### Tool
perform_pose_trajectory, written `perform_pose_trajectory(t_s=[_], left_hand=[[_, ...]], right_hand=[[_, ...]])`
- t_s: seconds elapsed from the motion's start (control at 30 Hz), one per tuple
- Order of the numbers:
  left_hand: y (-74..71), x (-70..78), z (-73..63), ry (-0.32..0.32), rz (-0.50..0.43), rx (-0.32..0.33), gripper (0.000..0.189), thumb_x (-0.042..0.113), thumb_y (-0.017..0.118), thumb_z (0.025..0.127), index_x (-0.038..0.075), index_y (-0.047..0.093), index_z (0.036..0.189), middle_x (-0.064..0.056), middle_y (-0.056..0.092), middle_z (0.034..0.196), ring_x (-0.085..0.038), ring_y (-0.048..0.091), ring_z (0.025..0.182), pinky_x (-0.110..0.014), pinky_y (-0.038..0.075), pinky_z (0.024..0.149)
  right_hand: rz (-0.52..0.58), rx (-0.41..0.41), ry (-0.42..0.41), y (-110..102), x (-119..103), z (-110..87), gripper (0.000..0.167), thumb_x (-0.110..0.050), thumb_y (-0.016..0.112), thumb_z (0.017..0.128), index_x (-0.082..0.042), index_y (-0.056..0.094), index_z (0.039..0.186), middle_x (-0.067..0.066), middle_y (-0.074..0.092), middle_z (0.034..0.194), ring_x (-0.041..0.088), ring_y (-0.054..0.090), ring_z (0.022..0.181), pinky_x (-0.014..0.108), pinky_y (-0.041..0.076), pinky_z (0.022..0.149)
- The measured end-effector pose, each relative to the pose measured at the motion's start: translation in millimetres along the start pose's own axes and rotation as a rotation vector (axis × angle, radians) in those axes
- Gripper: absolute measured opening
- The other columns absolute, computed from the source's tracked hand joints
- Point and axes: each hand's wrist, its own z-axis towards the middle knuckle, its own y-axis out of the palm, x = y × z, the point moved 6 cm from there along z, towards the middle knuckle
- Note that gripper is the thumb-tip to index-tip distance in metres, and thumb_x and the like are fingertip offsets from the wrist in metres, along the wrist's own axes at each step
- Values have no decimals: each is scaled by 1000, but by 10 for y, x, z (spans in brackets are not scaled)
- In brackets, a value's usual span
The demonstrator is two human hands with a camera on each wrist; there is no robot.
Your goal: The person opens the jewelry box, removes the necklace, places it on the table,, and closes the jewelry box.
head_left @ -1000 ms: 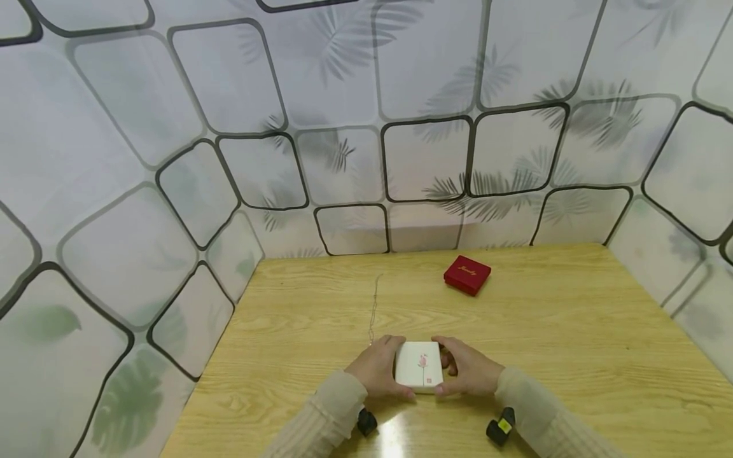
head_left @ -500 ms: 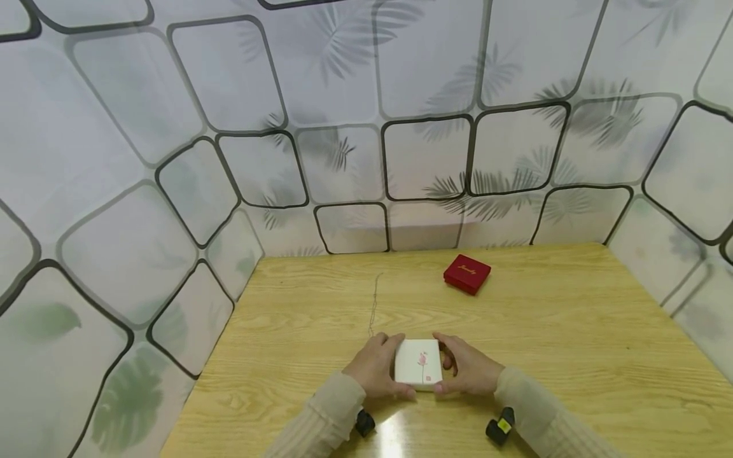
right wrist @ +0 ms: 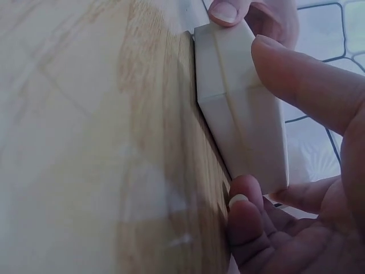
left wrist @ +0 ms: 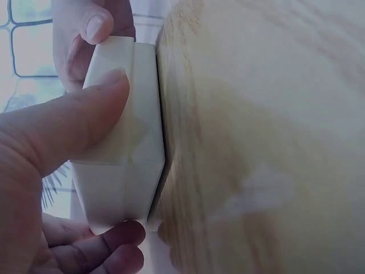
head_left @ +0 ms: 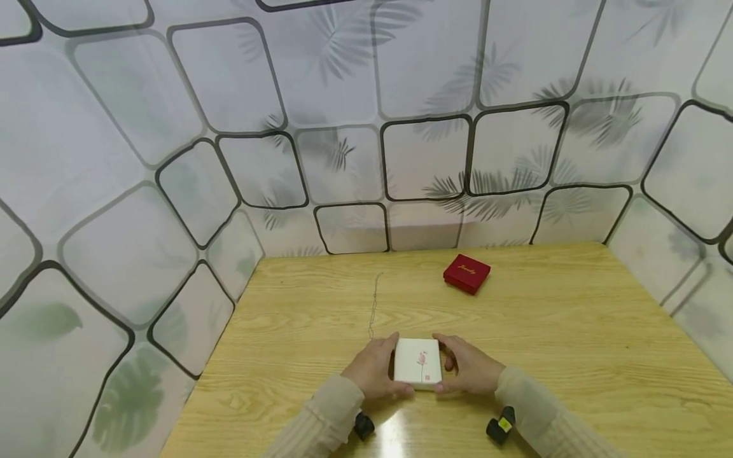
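Note:
A small square white box (head_left: 417, 360) with a pink flower printed on its top sits on the wooden table. My left hand (head_left: 373, 369) holds its left side, thumb on the near face and fingers curled toward the far side. From the right, my right hand (head_left: 471, 369) grips it the same way, thumb at the near right corner. Both wrist views show a thin seam running around the white box (left wrist: 117, 142) between lid and base, with the lid on. In the right wrist view, the thumb (right wrist: 302, 77) presses the box's side near the seam.
Beyond my left hand, a thin chain necklace (head_left: 373, 308) lies stretched out on the table (head_left: 572, 331). A red jewelry box (head_left: 467, 274) with gold lettering stands toward the back. Patterned fabric walls (head_left: 424, 159) enclose the table behind and at the sides.
The white box has shifted very slightly away from me and left. My left hand's fingers have moved a little to the left; both hands keep their hold.

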Motion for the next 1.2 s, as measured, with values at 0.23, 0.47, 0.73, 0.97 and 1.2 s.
perform_pose_trajectory(t_s=[0.23,0.47,0.73,0.97,1.2], left_hand=[[-53,-31,38,-15,-41,15,113,53,80,67,-1,25,150,-22,41,144,-33,43,130,-44,37,106],[-126,-112,135,-17,-83,58,102,48,79,72,1,31,148,-11,53,133,-25,51,120,-40,43,101],[-231,-233,278,-61,-110,95,99,45,77,76,0,28,150,-12,52,134,-26,49,122,-41,42,101],[-352,-329,388,-106,-78,110,98,44,76,78,2,27,151,-18,40,147,-34,36,135,-46,34,108],[-415,-433,530,-100,-92,133,94,39,77,79,1,28,150,-11,52,136,-28,43,130,-42,36,108]], right_hand=[[10,48,15,-39,-13,40,105,-44,82,73,3,26,148,4,53,97,18,49,84,25,41,65],[33,97,36,-109,-31,141,104,-43,83,72,1,27,148,6,55,105,16,50,81,26,42,66],[88,152,42,-220,-37,376,104,-39,84,72,-3,26,150,11,48,135,16,52,84,27,43,71],[96,160,50,-305,-42,605,102,-35,84,73,-6,26,151,10,47,135,17,52,86,26,44,68],[80,155,68,-376,-33,775,102,-37,84,72,-7,27,151,10,48,134,16,52,87,28,43,69]])
